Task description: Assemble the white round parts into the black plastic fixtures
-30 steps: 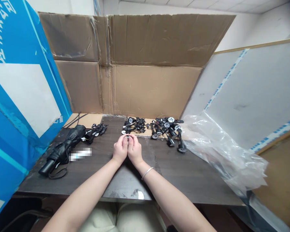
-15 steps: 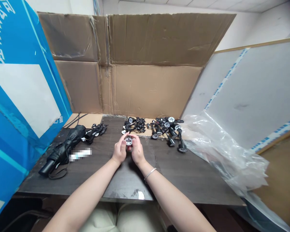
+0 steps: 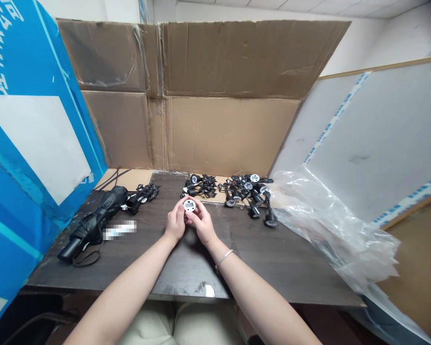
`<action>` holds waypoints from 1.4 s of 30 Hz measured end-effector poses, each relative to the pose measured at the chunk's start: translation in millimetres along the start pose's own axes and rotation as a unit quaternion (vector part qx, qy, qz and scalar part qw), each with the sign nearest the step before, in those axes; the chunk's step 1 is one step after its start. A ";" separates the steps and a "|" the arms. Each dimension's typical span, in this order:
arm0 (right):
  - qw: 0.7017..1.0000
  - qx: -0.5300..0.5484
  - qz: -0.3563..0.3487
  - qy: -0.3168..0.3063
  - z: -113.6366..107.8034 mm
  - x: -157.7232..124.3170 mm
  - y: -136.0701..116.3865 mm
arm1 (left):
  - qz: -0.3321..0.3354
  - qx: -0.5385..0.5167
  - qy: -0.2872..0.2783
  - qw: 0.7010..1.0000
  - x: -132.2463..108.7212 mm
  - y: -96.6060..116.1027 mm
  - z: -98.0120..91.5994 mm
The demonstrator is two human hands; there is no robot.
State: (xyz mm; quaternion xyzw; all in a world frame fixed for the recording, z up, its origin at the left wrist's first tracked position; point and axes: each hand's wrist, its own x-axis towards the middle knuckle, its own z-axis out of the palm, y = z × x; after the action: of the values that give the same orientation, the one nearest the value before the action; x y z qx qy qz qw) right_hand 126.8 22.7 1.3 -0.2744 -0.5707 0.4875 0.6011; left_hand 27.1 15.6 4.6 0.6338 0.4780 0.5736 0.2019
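Between my two hands is a small round white disc with a grey square in its middle [image 3: 189,205], its face turned up toward me. My left hand [image 3: 175,223] closes on its left edge, thumb near the rim. My right hand [image 3: 201,221] grips the right side, with the thumb by the lower rim and the fingers around the far edge. Whatever lies under the disc is hidden by my fingers. Just beyond my hands lies a pile of black spiky parts with cup-shaped ends [image 3: 204,186].
Right of that pile is another of black parts with round flared ends [image 3: 253,211]. A folded black umbrella [image 3: 96,218] and a smaller black cluster [image 3: 143,194] lie left. Clear plastic sheeting [image 3: 337,235] covers the right edge. Cardboard [image 3: 230,134] stands behind the dark table [image 3: 273,268].
The disc has shifted slightly up and left and tilted so more of its face shows. My right thumb has moved from its side to below its rim.
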 end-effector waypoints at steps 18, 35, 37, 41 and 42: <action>0.999 -0.044 -0.023 0.000 -2.8 1.5 -0.6 | -0.011 0.057 0.013 0.998 1.2 4.0 0.8; 0.995 -0.085 -0.060 -0.003 -1.4 0.9 1.9 | -0.024 -0.016 0.039 0.999 0.1 2.4 3.9; 0.997 -0.066 -0.048 -0.010 -1.8 1.6 1.5 | -0.043 -0.040 0.036 0.998 0.6 -0.6 4.0; 0.999 -0.040 -0.022 -0.028 -3.8 2.9 0.6 | -0.061 -0.059 0.019 0.996 2.0 -5.5 2.6; 0.999 -0.036 -0.019 -0.032 -4.2 3.0 0.5 | -0.059 -0.057 0.017 0.996 2.3 -5.7 2.1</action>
State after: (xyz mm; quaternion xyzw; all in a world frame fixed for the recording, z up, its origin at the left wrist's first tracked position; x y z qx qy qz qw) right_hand 130.3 26.6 1.3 -0.2691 -0.6119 0.4640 0.5812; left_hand 26.6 20.7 0.7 0.5820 0.4844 0.5977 0.2633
